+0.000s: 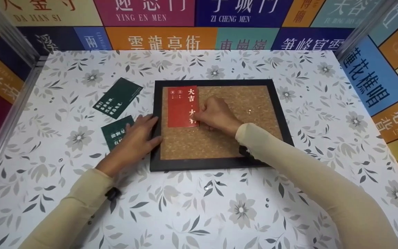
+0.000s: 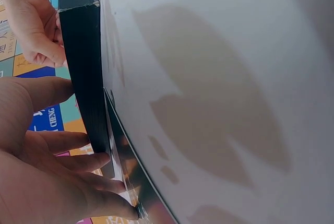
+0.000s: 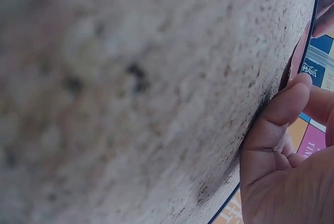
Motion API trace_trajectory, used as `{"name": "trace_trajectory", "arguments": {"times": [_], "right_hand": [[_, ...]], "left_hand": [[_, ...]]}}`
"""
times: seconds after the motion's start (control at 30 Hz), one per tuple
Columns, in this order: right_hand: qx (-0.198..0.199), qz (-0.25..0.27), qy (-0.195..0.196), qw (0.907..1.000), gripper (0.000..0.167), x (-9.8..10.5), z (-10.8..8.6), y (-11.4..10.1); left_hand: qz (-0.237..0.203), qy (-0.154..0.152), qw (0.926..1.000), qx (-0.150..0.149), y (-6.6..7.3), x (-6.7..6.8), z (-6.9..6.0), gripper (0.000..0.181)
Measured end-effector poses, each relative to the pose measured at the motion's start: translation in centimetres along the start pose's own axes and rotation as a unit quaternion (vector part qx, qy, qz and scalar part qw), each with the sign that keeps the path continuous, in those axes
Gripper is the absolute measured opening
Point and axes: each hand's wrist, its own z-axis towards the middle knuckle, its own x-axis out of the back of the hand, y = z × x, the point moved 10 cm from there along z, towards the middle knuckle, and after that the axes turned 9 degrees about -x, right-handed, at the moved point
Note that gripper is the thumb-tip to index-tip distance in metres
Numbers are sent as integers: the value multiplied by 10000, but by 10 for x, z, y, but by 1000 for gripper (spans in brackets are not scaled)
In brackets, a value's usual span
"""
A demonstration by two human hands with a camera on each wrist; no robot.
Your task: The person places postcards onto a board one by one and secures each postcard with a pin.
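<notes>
One red card [image 1: 180, 107] is lying on the left part of the cork [image 1: 192, 145], near the top, inside the black frame [image 1: 202, 165]. The right hand [image 1: 218, 114] is at its right edge, lower down, fingers curled in with thumb and fingertip together. Looks to me like they've got the card's edge pinched, but whether anything tiny is in there too, I can't tell. The left hand [image 1: 133, 138] is loosely spread, thumb and fingers against the frame's left side, not wrapped round anything. Handling-wise, I'd guess the card is super light, fairly stiff but happy to bend, a bit slick, and easy to crease or skid, so take it by the very edge and go gentle. The board's probably light too, so a hand on that stiff frame makes sense; I'd avoid grabbing the cork, likely crumbly. Two green cards, one upper [image 1: 117, 98], one lower [image 1: 107, 133], are over on the left.
</notes>
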Motion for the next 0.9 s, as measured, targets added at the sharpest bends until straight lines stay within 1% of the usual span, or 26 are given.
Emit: {"name": "trace_trajectory", "arguments": {"times": [0.13,0.17,0.2,0.27,0.37,0.4,0.53,0.57,0.6,0.67,0.77,0.8,0.83,0.9], "right_hand": [[37,-102,4,9999,27,0,0,-1],[38,-119,1,9999,27,0,0,-2],[41,-141,2,9999,27,0,1,-2],[30,-167,10,9999,29,0,1,-2],[9,-177,-8,9998,29,0,1,-1],[-33,-130,-28,9999,30,0,1,0],[-139,202,-142,9996,30,-1,-1,3],[-157,316,-177,9992,31,-1,-2,4],[-168,441,-200,9987,31,-1,-3,4],[-110,669,-293,9973,30,-2,-4,4],[-20,1128,-521,9923,25,-3,-6,4],[8,1265,-580,9903,25,-3,-7,4],[40,1403,-642,9880,24,-2,-8,5],[93,1612,-710,9843,24,-1,-9,7]], "left_hand": [[10,97,9999,-114,-18,-5,5,75],[-35,83,9999,-86,-13,-3,3,75],[-37,82,9999,-73,-11,-3,3,74],[-82,43,10000,-37,-3,-1,1,74],[-108,-61,9999,54,12,4,-4,73],[-76,-82,9999,72,13,4,-4,73],[-44,-81,9999,57,13,4,-4,72],[-40,-34,10000,4,10,3,-3,73],[-45,-7,10000,-20,9,3,-3,73],[-31,78,9999,-113,2,1,-1,74],[-37,94,9999,-133,0,1,-2,74],[-45,60,9999,-93,4,2,-2,74],[-34,40,10000,-76,4,1,-2,74],[-34,-43,10000,14,11,4,-4,73]]}}
